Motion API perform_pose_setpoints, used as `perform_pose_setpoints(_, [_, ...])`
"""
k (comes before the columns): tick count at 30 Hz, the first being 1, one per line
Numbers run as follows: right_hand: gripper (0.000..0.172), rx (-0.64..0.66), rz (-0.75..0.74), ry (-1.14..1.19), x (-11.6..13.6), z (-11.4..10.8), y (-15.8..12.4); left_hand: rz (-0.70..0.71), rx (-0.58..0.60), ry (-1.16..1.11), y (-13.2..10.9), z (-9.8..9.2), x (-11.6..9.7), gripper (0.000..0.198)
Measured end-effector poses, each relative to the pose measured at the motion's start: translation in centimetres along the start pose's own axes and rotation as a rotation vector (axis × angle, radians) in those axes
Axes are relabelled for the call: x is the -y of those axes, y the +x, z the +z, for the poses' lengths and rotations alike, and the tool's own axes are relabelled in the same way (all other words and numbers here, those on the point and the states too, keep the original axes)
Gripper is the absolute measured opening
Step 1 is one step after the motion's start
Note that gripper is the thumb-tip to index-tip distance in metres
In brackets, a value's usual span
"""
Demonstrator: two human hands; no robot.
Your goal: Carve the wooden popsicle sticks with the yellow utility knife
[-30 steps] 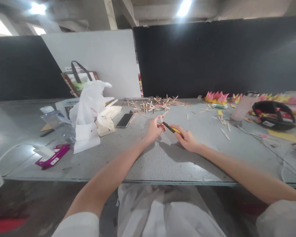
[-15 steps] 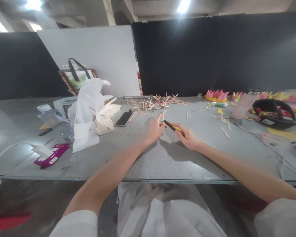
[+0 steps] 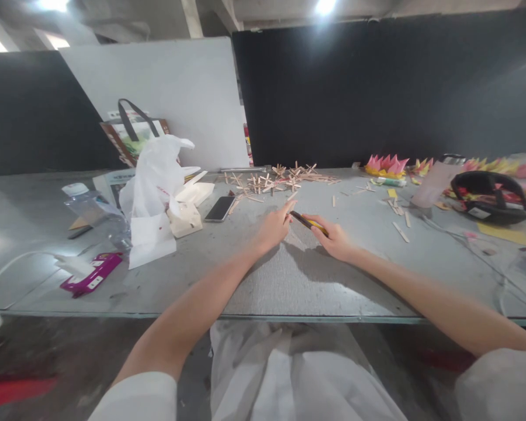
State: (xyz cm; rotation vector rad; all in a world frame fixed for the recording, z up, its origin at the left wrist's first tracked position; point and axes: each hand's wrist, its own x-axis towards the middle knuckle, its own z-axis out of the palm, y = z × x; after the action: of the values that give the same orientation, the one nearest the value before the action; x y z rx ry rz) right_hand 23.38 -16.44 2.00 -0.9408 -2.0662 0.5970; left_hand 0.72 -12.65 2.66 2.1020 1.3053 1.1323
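Head view: right fingers [image 3: 323, 221] clamp the cutter [image 3: 302, 220], left fingers [image 3: 284, 210] too obscured to tell.

Workshop-type place, likely for handcraft. Long grey worktable [image 3: 272, 292] with scuffed, speckled top. Loose pile of thin pale wooden sticks [image 3: 260, 186] at back. Pink-and-yellow pointed craft pieces [image 3: 383, 166] to right. Slim black-and-yellow hand tool [image 3: 309, 223]. Magenta plastic power strip [image 3: 92, 279]. Tall black panel [image 3: 355, 99], plain white panel [image 3: 179, 82] behind. Bare grey ceiling beams [image 3: 225, 14], bright white lamp [image 3: 325, 6].

Black panels [image 3: 377, 93] flank a white panel [image 3: 158, 82] behind the grey table [image 3: 272, 298], under ceiling lights [image 3: 325, 6].
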Motion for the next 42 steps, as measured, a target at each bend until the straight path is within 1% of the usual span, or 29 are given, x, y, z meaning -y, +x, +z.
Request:
perform_pose_setpoints(2, [0.053,0.002,0.042,0.028,-0.1,-0.2,0.2,0.018,-0.017,0.078,0.3,-0.5,0.8,0.051])
perform_pose_setpoints(4, [0.056,0.015,0.079,0.071,-0.1,-0.4,0.3,-0.045,-0.085,0.062,0.9,-1.0,1.7,0.049])
perform_pose_setpoints(6, [0.057,0.022,0.088,0.093,0.0,-0.5,0.2,-0.198,-0.139,-0.054,1.5,-1.4,2.5,0.05])
perform_pose_setpoints(8, [0.056,0.009,0.065,0.072,0.2,-0.5,0.0,-0.338,-0.162,-0.22,1.9,-1.6,3.0,0.053])
perform_pose_setpoints(9, [0.056,-0.007,0.046,0.047,0.3,-0.6,0.0,-0.377,-0.17,-0.287,2.0,-1.6,3.1,0.051])
perform_pose_setpoints(11, [0.055,-0.058,0.003,-0.011,0.4,-0.6,0.0,-0.394,-0.171,-0.368,2.0,-1.3,2.8,0.043])
perform_pose_setpoints(13, [0.054,-0.106,-0.01,-0.047,0.4,-0.9,0.2,-0.358,-0.126,-0.401,1.8,-0.8,2.2,0.028])
perform_pose_setpoints(15, [0.055,-0.13,0.02,-0.049,0.3,-1.4,0.5,-0.298,-0.025,-0.398,1.4,-0.3,1.6,0.018])
perform_pose_setpoints(19, [0.056,-0.144,0.073,-0.025,-0.1,-3.3,1.0,-0.223,0.123,-0.311,1.0,0.0,1.3,0.012])
perform_pose_setpoints(21, [0.055,-0.102,0.075,-0.031,-0.4,-4.5,1.2,-0.196,0.199,-0.259,0.9,-0.2,1.5,0.012])
perform_pose_setpoints(23, [0.053,-0.013,0.069,-0.071,-0.7,-5.6,1.3,-0.159,0.309,-0.19,0.9,-0.5,1.6,0.015])
perform_pose_setpoints(25, [0.05,0.054,0.019,-0.12,-1.0,-6.5,1.3,-0.129,0.428,-0.114,0.9,-0.9,1.5,0.019])
perform_pose_setpoints(27, [0.049,0.136,-0.009,-0.162,-1.2,-7.0,1.2,-0.132,0.498,-0.067,0.8,-1.3,1.3,0.019])
perform_pose_setpoints(29, [0.05,0.22,-0.014,-0.191,-1.3,-7.3,1.2,-0.158,0.527,-0.037,0.6,-1.5,1.0,0.018])
perform_pose_setpoints(32, [0.053,0.297,0.0,-0.214,-1.2,-7.1,1.1,-0.219,0.563,0.03,0.6,-1.6,0.4,0.009])
perform_pose_setpoints(35, [0.054,0.328,0.019,-0.213,-1.0,-6.7,1.1,-0.271,0.575,0.048,0.6,-1.5,-0.1,0.011])
perform_pose_setpoints(42, [0.054,0.337,0.035,-0.232,-0.9,-6.3,1.1,-0.283,0.578,0.044,0.6,-1.6,-0.6,0.012])
